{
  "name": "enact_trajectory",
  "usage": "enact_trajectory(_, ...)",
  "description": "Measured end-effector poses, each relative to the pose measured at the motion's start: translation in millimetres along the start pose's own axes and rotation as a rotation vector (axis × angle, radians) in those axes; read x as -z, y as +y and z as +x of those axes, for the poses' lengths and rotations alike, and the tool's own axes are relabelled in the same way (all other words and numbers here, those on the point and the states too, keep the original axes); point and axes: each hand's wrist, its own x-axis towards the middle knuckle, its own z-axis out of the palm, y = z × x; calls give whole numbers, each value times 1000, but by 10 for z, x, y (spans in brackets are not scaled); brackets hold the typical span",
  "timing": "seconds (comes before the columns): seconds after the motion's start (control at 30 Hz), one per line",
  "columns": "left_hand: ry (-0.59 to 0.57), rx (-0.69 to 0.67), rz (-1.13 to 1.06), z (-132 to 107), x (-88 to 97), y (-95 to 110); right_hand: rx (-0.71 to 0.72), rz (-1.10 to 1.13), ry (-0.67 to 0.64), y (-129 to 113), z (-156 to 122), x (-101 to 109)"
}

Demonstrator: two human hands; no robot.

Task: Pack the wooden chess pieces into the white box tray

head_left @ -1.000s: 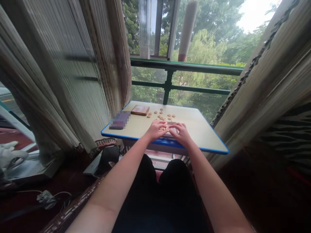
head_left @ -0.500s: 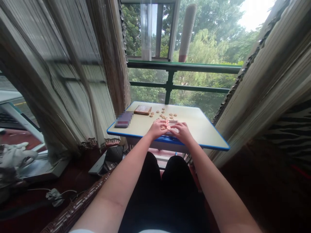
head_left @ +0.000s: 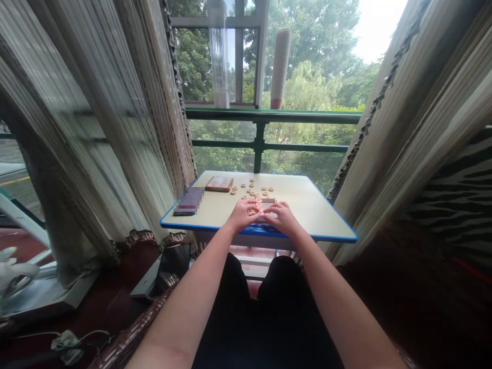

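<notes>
Handling the wooden discs (head_left: pixel 257 209): probably light, hard and smooth, apt to slide; pinch each by its rim.
Look: small, round, flat, tan.
Place: near the table (head_left: pixel 319 210) front edge, between both hands; a wooden box (head_left: pixel 219 183) lies behind.
Left hand (head_left: pixel 241 215): fingers curled over the discs; I cannot tell whether they grip.
Right hand (head_left: pixel 282 218): the same.

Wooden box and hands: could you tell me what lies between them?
Small round pieces lie scattered between the wooden box and the left hand and right hand, head view.
</notes>
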Motion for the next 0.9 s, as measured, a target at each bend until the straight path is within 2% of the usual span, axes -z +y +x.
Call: enact_trajectory(0.9, -3, 30, 5, -13, -61, -79, 30, -26, -43, -2, -14, -6)
